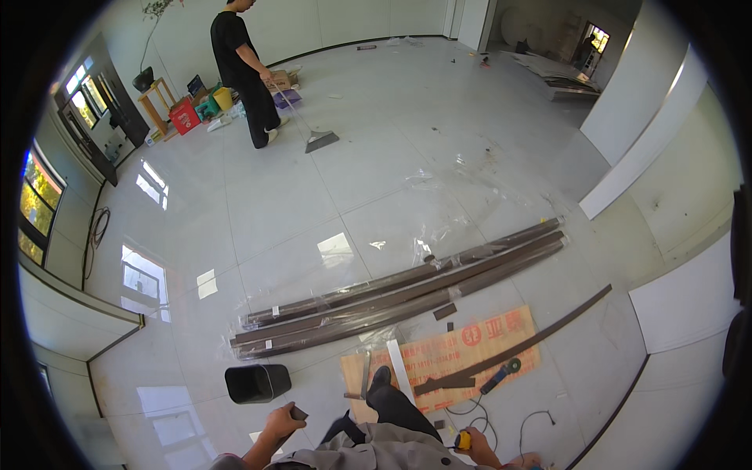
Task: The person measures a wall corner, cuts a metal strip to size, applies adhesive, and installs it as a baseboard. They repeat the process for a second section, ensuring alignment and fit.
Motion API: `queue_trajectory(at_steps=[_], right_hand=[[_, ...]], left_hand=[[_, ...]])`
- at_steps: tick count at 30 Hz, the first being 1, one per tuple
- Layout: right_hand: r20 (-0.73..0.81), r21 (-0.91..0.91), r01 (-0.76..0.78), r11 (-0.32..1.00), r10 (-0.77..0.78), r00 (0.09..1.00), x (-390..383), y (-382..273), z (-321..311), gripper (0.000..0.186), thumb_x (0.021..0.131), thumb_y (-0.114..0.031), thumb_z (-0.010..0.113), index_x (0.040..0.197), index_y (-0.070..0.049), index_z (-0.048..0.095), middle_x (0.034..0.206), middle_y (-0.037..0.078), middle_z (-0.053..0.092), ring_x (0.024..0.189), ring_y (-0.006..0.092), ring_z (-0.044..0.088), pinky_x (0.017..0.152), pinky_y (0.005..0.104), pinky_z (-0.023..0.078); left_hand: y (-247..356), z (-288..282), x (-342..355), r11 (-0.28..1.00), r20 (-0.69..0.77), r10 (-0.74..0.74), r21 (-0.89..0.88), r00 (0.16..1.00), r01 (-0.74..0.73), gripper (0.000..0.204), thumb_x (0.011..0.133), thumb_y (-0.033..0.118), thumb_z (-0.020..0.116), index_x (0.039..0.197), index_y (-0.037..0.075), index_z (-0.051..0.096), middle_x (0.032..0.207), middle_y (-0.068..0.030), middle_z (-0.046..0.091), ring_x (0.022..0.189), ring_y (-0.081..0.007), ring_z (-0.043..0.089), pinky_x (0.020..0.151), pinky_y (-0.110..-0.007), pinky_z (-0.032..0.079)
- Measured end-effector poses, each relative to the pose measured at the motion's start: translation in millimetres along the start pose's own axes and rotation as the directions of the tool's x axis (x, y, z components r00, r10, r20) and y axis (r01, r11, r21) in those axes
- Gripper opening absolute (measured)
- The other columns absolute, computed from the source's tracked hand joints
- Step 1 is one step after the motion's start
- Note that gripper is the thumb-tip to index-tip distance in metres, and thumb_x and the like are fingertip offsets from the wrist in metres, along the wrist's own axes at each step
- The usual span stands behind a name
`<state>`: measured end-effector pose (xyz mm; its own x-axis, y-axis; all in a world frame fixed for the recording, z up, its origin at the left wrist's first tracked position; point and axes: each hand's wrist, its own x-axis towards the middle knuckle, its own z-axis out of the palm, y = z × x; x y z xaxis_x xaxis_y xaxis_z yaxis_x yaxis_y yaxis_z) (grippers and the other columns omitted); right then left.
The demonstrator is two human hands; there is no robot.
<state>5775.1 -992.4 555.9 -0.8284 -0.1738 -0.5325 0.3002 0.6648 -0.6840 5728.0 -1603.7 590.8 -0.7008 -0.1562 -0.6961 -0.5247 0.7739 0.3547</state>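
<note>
At the lower edge, my left hand [280, 424] is closed round a short dark brown trim piece [298, 413]. My right hand [481, 450] grips a yellow tape measure [464, 440]; no drawn-out blade can be made out. Between and ahead of my hands lies a tan board with red print [501, 333], and one of my feet is on it. A long dark trim strip [540, 337] crosses the board and runs past its right edge. Beside that strip rests a blue angle grinder [495, 381]. A white strip [398, 366] lies across the board's left half.
Plastic-wrapped bundles of long brown trim [407, 291] stretch across the floor ahead. A black bin [258, 384] stands left of the board. Cables [487, 419] curl near my right hand. Further off, a person [239, 70] in black holds a broom [321, 141], near boxes and a yellow bucket [223, 99].
</note>
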Motion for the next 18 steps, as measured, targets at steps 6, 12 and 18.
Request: queue_trajectory(at_steps=[6,12,18], right_hand=[[-0.192,0.222,0.238,0.946,-0.197,0.961,168,-144,-110,0.05,0.081,-0.019,0.084,0.122,-0.004,0.059,0.108,0.014,0.068,0.095,0.0286,0.068,0.083,0.0409,0.058],[0.031,0.947,-0.127,0.295,0.312,0.95,334,-220,-195,0.046,0.102,-0.044,0.042,0.125,-0.007,0.059,0.104,0.012,0.069,0.091,0.0237,0.07,0.068,0.0456,0.062],[-0.134,0.895,0.008,0.446,0.251,0.959,531,-275,-268,0.04,0.096,-0.029,0.056,0.127,-0.003,0.057,0.11,0.013,0.066,0.099,0.0254,0.067,0.077,0.0413,0.06]], left_hand=[[47,-90,86,0.92,0.084,-0.146,-0.356,0.986,0.166,0.06,0.062,0.042,0.084,0.106,0.001,0.072,0.096,-0.0172,0.074,0.093,-0.0306,0.072,0.084,-0.039,0.054],[135,-163,228,0.892,0.058,-0.2,-0.403,0.978,0.206,0.048,0.068,0.033,0.082,0.102,0.0,0.074,0.091,-0.0115,0.075,0.084,-0.0186,0.07,0.079,-0.035,0.054],[197,-245,472,0.987,0.116,-0.015,-0.157,0.993,0.033,0.049,0.07,0.048,0.081,0.102,0.011,0.077,0.093,-0.0095,0.075,0.088,-0.0196,0.07,0.08,-0.038,0.055]])
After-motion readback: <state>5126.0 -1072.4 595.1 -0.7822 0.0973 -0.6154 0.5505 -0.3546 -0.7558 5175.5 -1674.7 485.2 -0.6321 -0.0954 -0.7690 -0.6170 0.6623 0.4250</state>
